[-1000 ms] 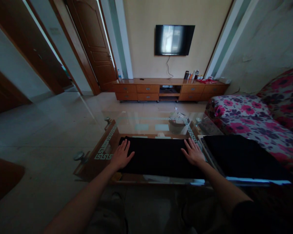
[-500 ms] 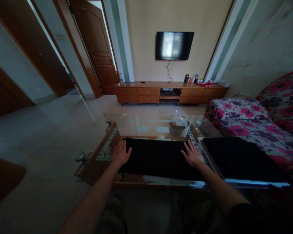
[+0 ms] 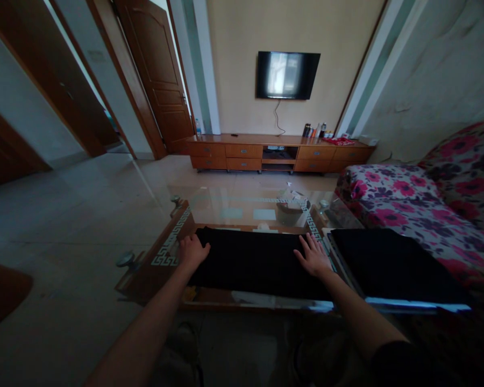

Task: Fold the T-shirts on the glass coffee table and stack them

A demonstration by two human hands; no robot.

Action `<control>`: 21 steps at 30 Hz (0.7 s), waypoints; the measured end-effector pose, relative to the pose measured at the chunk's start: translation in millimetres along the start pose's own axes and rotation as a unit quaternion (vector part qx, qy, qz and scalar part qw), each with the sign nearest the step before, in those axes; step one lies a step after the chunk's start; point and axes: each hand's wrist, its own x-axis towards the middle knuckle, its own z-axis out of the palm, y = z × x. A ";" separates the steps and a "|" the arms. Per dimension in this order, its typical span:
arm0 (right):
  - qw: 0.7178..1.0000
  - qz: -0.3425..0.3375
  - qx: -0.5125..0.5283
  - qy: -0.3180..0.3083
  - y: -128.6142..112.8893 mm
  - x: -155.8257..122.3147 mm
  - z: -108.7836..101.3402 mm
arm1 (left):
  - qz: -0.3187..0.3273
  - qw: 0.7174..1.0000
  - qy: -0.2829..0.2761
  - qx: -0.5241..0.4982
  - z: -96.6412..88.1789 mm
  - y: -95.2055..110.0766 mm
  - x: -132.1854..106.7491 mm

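Note:
A black folded cloth (image 3: 254, 263) lies as a long flat strip across the glass-topped coffee table (image 3: 226, 201) in front of me. My left hand (image 3: 192, 252) rests at the cloth's left end, its fingers bent and the thumb held apart over the fabric. At the other end, my right hand (image 3: 315, 258) lies flat on the cloth with its fingers spread. What kind of garment or fabric this is, I cannot tell. Beside it on the right is a second black folded cloth (image 3: 395, 266), on top of something with a pale edge.
A sofa with a floral cover (image 3: 403, 209) stands on the right. Beyond the table are a low wooden TV cabinet (image 3: 242, 153) with bottles at its right end and a wall-mounted television (image 3: 288, 75). A bin (image 3: 288, 214) shows through the glass.
My left hand's fingers have gone from flat and spread to bent at the cloth's left end. My right hand stays flat on the cloth. The whole view has shifted slightly.

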 end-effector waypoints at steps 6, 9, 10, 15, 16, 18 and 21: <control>1.000 0.002 0.007 0.004 -1.6 1.6 -0.2 | -0.054 0.987 -0.135 -0.071 -19.4 -18.1 18.4; 1.000 0.012 0.009 0.003 -4.7 3.3 -0.3 | -0.073 0.974 -0.182 -0.116 -26.5 -26.7 21.1; 1.000 0.017 0.009 0.003 -6.2 3.7 -0.7 | -0.076 0.970 -0.192 -0.127 -29.0 -28.2 20.6; 0.998 0.048 0.029 0.022 -19.3 4.5 -11.1 | -0.078 0.937 -0.259 -0.221 -47.3 -26.3 15.3; 0.997 0.053 0.039 0.037 -24.2 5.3 -15.3 | -0.074 0.930 -0.269 -0.239 -52.5 -24.2 15.1; 0.993 0.052 0.073 0.073 -38.2 8.8 -24.9 | -0.063 0.918 -0.283 -0.270 -63.8 -17.5 15.2; 0.977 0.020 0.197 0.084 -72.7 17.1 -38.9 | -0.039 0.906 -0.289 -0.307 -80.5 2.3 11.7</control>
